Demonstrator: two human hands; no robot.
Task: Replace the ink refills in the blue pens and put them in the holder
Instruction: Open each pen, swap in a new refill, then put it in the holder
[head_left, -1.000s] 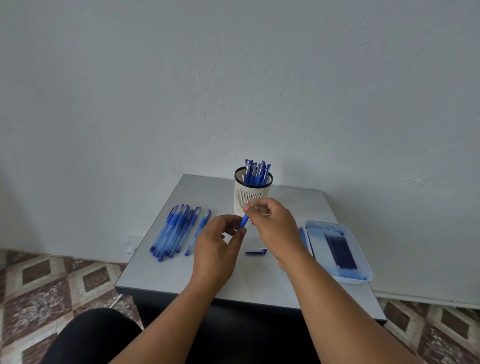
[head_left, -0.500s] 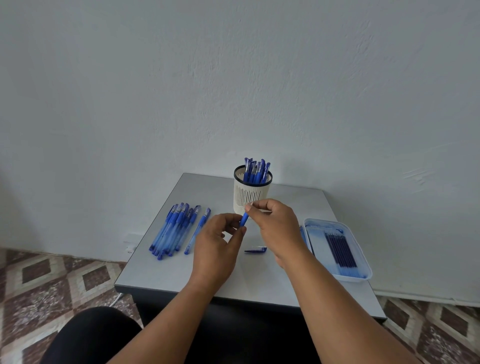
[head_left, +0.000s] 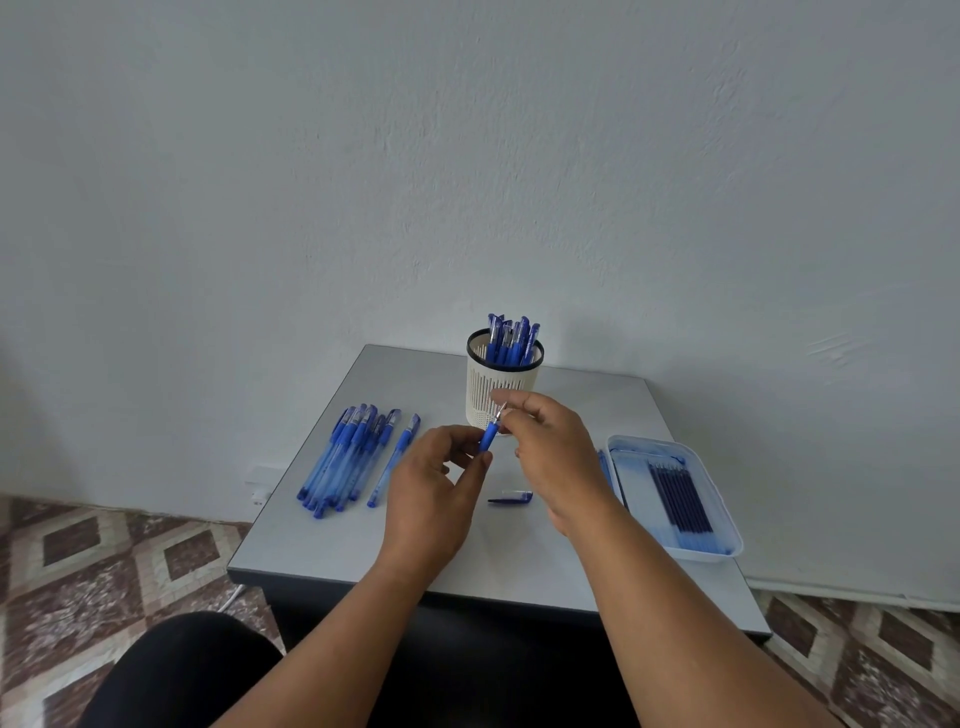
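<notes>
Hidden/unclear: most of the pen (head_left: 488, 437) barrel is behind the left hand (head_left: 434, 491); only the blue grip section and the silver tip end show, between the two hands. Whether the refill sits fully in the barrel: can't tell. Right hand (head_left: 558, 457) covers part of the tabletop (head_left: 332, 540) and the near-left edge of the tray (head_left: 724, 540); a thin blue item just left of the tray is mostly hidden by the wrist, can't ID. Lower barrels of the pens in holder (head_left: 511, 340) are hidden by the holder (head_left: 501, 387) wall.

Vs 0.5 s ago: right hand fingertips now sit slightly higher, at the tip end, and more silver tip shows above the grip. Left hand approx same place. Cap, loose pens, tray unchanged.

State now: left hand curled round the pen barrel, thumb and fingers grasping it below the grip. Right hand pinches the silver tip end w/ thumb + forefinger, other fingers loosely bent. Pen held above the tabletop, tilted up and away, just in front of the holder.

Look: pen has a solid blue grip, silver tip. Loose cap (head_left: 510, 498) lies flat on the tabletop between the hands, dark blue. Loose pens (head_left: 350, 457) in a fanned row at left, capped, translucent barrels. Refills (head_left: 678, 499) lie side by side in the tray, dark blue. Holder is cream, slotted, dark rim, upright at the back
</notes>
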